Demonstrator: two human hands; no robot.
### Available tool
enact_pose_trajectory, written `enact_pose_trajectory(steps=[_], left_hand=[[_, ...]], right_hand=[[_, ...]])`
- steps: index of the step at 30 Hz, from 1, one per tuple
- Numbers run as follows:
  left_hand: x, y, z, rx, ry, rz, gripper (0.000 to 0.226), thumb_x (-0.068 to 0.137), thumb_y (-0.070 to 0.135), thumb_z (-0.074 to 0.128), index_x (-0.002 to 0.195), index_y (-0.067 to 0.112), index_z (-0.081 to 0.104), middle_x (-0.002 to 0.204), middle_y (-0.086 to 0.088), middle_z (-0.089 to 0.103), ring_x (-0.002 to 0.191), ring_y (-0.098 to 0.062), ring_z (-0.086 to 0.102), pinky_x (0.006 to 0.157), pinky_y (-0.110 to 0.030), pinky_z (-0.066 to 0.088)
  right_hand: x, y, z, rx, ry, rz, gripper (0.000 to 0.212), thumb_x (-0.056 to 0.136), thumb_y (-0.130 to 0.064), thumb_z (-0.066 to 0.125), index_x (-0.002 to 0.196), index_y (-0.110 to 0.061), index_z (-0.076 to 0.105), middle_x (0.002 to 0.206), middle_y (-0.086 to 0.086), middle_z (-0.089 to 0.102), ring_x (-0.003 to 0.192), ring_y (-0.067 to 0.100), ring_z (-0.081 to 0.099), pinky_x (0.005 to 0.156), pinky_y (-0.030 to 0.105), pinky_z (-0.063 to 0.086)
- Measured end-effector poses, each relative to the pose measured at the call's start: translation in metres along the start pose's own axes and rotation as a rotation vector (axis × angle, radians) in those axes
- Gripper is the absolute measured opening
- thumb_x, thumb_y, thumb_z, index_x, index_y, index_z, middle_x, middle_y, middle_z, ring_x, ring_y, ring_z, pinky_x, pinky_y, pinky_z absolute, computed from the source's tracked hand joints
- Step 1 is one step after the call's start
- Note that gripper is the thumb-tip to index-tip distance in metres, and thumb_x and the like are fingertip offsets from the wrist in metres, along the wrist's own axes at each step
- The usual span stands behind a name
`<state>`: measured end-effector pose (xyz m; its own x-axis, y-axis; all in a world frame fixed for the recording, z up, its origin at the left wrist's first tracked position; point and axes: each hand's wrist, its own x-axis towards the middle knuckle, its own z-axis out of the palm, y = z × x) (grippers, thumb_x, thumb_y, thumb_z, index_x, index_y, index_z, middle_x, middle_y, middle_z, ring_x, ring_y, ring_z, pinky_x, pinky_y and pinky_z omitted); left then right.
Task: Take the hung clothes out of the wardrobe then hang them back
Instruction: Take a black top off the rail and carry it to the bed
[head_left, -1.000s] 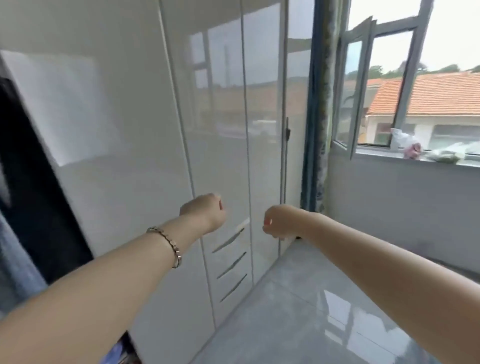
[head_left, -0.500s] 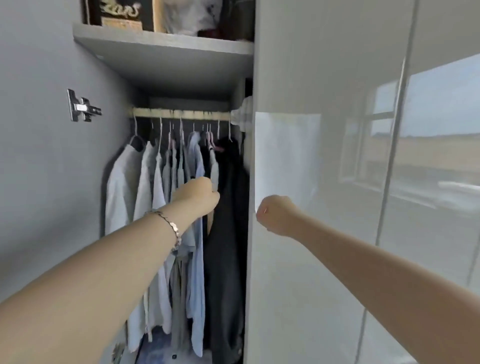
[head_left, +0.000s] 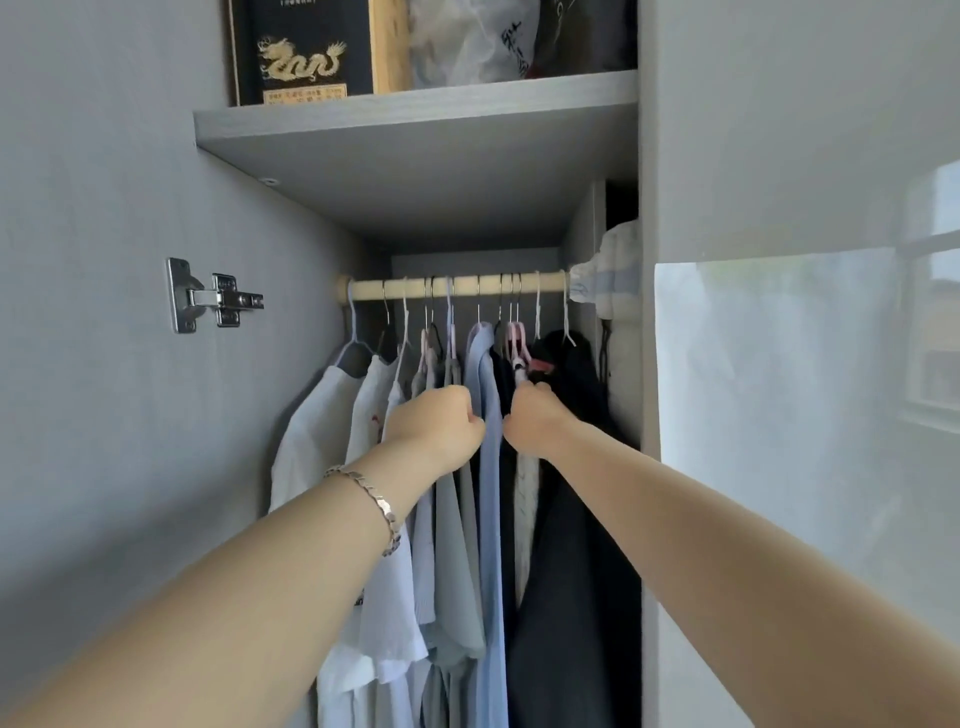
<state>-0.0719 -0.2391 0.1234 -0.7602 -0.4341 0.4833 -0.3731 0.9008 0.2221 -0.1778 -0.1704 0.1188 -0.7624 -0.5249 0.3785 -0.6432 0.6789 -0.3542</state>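
Pale shirts and dark garments (head_left: 457, 571) hang packed on thin hangers from a pale wooden rail (head_left: 467, 287), far inside the open grey wardrobe (head_left: 582, 228), under its grey shelf (head_left: 415, 166). In a row this tight, tugging the long light-blue shirt (head_left: 491, 519) could drag neighbouring hangers off the rail. The left hand (head_left: 436, 426) and right hand (head_left: 535, 423) flank that shirt, fingers curled into fists, no cloth visibly caught.

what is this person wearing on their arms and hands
No sleeves or gloves show: both arms are bare to the edge of the picture. A silver-coloured metal link bracelet sits on the wrist of the left hand. The right hand and its wrist show no watch, band or ring from this side.
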Motion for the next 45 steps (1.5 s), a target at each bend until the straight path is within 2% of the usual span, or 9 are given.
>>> enact_pose_trajectory(steps=[6, 12, 17, 20, 22, 25, 30, 35, 45], left_hand=[[0.053, -0.032, 0.0, 0.036, 0.009, 0.039, 0.02, 0.094, 0.022, 0.038, 0.099, 0.014, 0.055, 0.093, -0.005, 0.061, 0.082, -0.023, 0.056, 0.067, -0.03, 0.042], [0.087, -0.045, -0.002, 0.059, 0.086, 0.078, 0.021, 0.095, 0.022, 0.039, 0.102, 0.013, 0.057, 0.096, -0.006, 0.063, 0.088, -0.025, 0.057, 0.088, -0.036, 0.041], [0.099, -0.051, 0.002, 0.028, 0.168, 0.117, 0.027, 0.096, 0.025, 0.039, 0.115, 0.012, 0.054, 0.098, -0.008, 0.063, 0.087, -0.026, 0.057, 0.072, -0.032, 0.042], [0.098, -0.052, -0.004, -0.022, 0.201, 0.097, 0.028, 0.097, 0.025, 0.038, 0.115, 0.012, 0.054, 0.1, -0.01, 0.062, 0.085, -0.027, 0.057, 0.071, -0.033, 0.045], [0.092, -0.05, -0.01, -0.052, 0.193, 0.093, 0.027, 0.097, 0.027, 0.037, 0.112, 0.013, 0.055, 0.098, -0.01, 0.062, 0.087, -0.028, 0.059, 0.07, -0.032, 0.046], [0.074, -0.043, -0.02, -0.062, 0.184, 0.108, 0.024, 0.097, 0.027, 0.038, 0.105, 0.015, 0.057, 0.095, -0.009, 0.062, 0.083, -0.027, 0.058, 0.069, -0.032, 0.046], [0.022, -0.021, -0.029, -0.074, 0.172, 0.072, 0.019, 0.092, 0.021, 0.04, 0.089, 0.013, 0.057, 0.087, -0.008, 0.063, 0.079, -0.027, 0.056, 0.088, -0.043, 0.045], [-0.051, 0.003, -0.006, -0.152, 0.095, 0.025, 0.013, 0.087, 0.017, 0.041, 0.08, 0.016, 0.052, 0.081, -0.005, 0.061, 0.071, -0.025, 0.053, 0.06, -0.029, 0.036], [-0.184, 0.086, 0.054, -0.201, -0.167, 0.179, 0.016, 0.089, 0.021, 0.04, 0.082, 0.02, 0.054, 0.076, 0.002, 0.06, 0.069, -0.02, 0.053, 0.055, -0.027, 0.033]], right_hand=[[0.056, -0.022, 0.02, -0.172, 0.118, 0.153, 0.044, 0.095, -0.005, 0.041, 0.139, -0.001, 0.035, 0.138, 0.019, 0.039, 0.121, 0.028, 0.048, 0.088, 0.032, 0.047], [0.081, -0.037, 0.018, -0.613, 0.162, 0.021, 0.032, 0.094, 0.002, 0.043, 0.126, 0.001, 0.051, 0.129, 0.014, 0.049, 0.115, 0.026, 0.052, 0.057, 0.021, 0.04], [0.081, -0.052, -0.021, -0.28, 0.153, 0.04, 0.032, 0.094, 0.0, 0.045, 0.125, 0.004, 0.05, 0.129, 0.016, 0.053, 0.118, 0.03, 0.053, 0.082, 0.03, 0.045], [0.066, -0.06, -0.045, -0.219, 0.122, 0.036, 0.032, 0.098, -0.003, 0.035, 0.125, 0.0, 0.051, 0.128, 0.013, 0.054, 0.114, 0.027, 0.055, 0.064, 0.025, 0.042], [0.041, -0.059, -0.053, -0.286, 0.106, -0.007, 0.034, 0.097, 0.0, 0.03, 0.126, -0.002, 0.049, 0.116, 0.01, 0.057, 0.089, 0.023, 0.057, 0.051, 0.022, 0.03], [0.01, -0.048, -0.057, -0.175, 0.132, -0.001, 0.02, 0.095, 0.002, 0.033, 0.08, 0.0, 0.046, 0.071, 0.004, 0.039, 0.056, 0.015, 0.032, 0.051, 0.02, 0.026], [-0.084, -0.02, -0.076, 0.121, 0.1, -0.008, 0.034, 0.095, -0.011, 0.037, 0.062, -0.012, 0.031, 0.066, 0.002, 0.036, 0.055, 0.011, 0.033, 0.048, 0.019, 0.029], [-0.175, 0.032, -0.083, 0.088, 0.049, 0.09, 0.03, 0.093, -0.011, 0.036, 0.065, -0.014, 0.027, 0.073, 0.001, 0.037, 0.067, 0.021, 0.04, 0.051, 0.025, 0.03], [-0.343, 0.119, -0.093, 0.089, 0.031, 0.325, 0.02, 0.084, -0.007, 0.038, 0.068, -0.018, 0.033, 0.072, 0.0, 0.044, 0.069, 0.022, 0.044, 0.055, 0.029, 0.033]])
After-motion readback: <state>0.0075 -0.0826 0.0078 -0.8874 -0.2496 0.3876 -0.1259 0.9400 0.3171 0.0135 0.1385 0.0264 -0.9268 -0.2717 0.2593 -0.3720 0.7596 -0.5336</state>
